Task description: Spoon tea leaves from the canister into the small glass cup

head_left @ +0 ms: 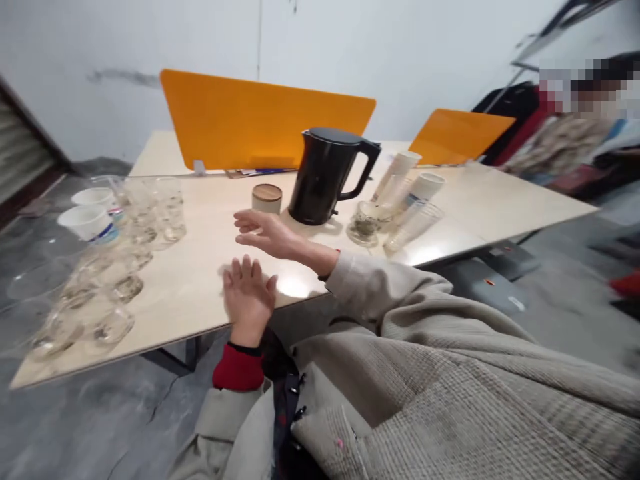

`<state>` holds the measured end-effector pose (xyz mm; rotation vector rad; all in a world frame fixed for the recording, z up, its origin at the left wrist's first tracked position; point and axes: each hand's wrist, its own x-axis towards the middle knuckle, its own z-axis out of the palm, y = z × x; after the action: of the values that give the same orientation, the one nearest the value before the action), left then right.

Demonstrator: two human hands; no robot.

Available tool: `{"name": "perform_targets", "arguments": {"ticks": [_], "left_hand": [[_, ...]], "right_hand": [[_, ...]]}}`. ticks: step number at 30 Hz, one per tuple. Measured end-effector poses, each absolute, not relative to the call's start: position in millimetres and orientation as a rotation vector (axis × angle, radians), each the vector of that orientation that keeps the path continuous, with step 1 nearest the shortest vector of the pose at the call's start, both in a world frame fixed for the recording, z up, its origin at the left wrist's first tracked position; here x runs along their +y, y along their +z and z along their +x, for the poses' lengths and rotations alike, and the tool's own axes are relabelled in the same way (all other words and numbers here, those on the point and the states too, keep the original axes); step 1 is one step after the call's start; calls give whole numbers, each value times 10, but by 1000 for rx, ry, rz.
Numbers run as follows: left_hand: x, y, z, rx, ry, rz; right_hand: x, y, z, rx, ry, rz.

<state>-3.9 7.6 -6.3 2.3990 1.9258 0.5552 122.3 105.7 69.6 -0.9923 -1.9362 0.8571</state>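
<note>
My left hand [247, 297] lies over the near edge of the pale wooden table [200, 280], fingers stretched out and together, holding nothing. My right hand [265, 233] hovers above the table with fingers extended and slightly apart, empty. It is nearest a small round jar with a wooden lid [267, 198] and a black electric kettle [327, 175] just beyond it. Both arms wear a beige coat; a red cuff shows at my left wrist.
Several clear glass cups [107, 283] and two white paper cups [90, 220] stand at the table's left. Right of the kettle are a glass teapot [367, 223], stacked paper cups [400, 173] and a plastic cup lying down. Orange dividers [260, 120] stand behind. A person sits far right.
</note>
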Motion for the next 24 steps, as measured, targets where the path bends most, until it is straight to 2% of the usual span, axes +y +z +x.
{"name": "perform_targets", "arguments": {"ticks": [3, 6, 12, 14, 17, 24], "left_hand": [[88, -69, -54, 1903, 588, 2443], [104, -73, -74, 1893, 612, 2476], [145, -96, -100, 1886, 630, 2517], [148, -96, -103, 1894, 654, 2512], [151, -76, -105, 1907, 610, 2519], [182, -29, -113, 1956, 474, 2561]], "right_hand": [[456, 780, 1781, -1895, 774, -1058], [-14, 840, 2432, -1827, 546, -1249], [-483, 1009, 3936, -1482, -387, -1653], [-509, 1024, 4351, -1473, -595, -1735], [-432, 953, 4753, -1606, -672, -1796], [-133, 787, 4939, -1679, -582, -1856]]}}
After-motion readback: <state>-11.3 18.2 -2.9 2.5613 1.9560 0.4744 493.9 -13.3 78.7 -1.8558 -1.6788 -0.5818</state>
